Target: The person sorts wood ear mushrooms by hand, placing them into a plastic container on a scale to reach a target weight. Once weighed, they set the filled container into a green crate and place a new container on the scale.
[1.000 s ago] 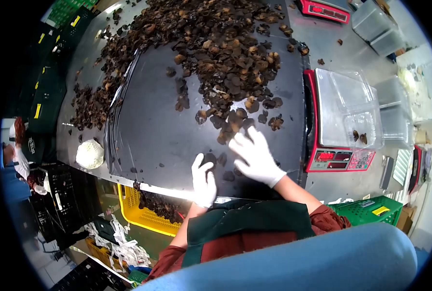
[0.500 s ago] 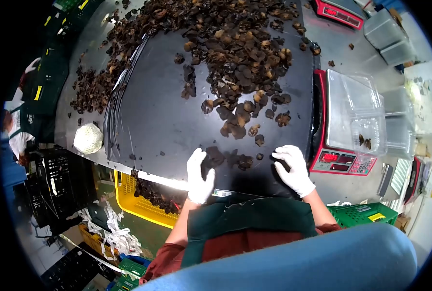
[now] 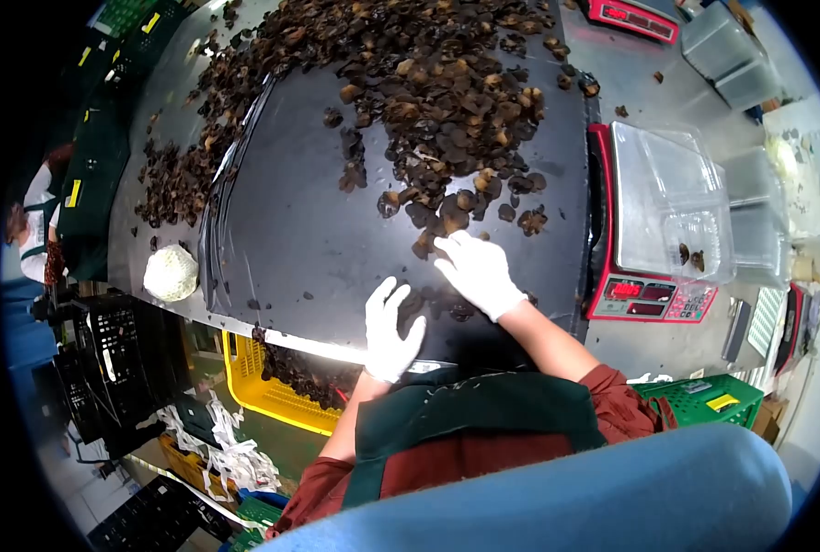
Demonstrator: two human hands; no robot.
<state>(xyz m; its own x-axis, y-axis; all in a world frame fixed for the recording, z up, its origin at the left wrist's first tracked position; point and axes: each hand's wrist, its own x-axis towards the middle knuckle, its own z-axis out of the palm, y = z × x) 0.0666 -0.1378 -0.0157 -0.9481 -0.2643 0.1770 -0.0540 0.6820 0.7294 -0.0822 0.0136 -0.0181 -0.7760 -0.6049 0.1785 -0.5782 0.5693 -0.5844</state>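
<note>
Dark brown wood ear mushrooms (image 3: 456,115) lie in a large heap on a black sheet (image 3: 290,202) covering the table. My right hand (image 3: 480,276), in a white glove, reaches to the front of the heap. Its fingers are extended and apart, the tips at a few loose mushrooms. My left hand (image 3: 393,333), also gloved in white, is nearer the table's front edge with fingers spread and nothing visible in it. Between the two hands lie a few more mushrooms (image 3: 462,311), partly covered by the right hand.
At the right stands a red scale (image 3: 644,299) bearing a clear plastic container (image 3: 695,212) with a few pieces in it. Stacked clear containers (image 3: 757,207) are beyond it. A white netted ball (image 3: 171,273) sits at left; a yellow crate (image 3: 276,400) stands below the edge.
My right hand has moved left and forward, from beside the loose mushrooms to the front of the heap. My left hand has shifted slightly right. A person at far left has changed posture.
</note>
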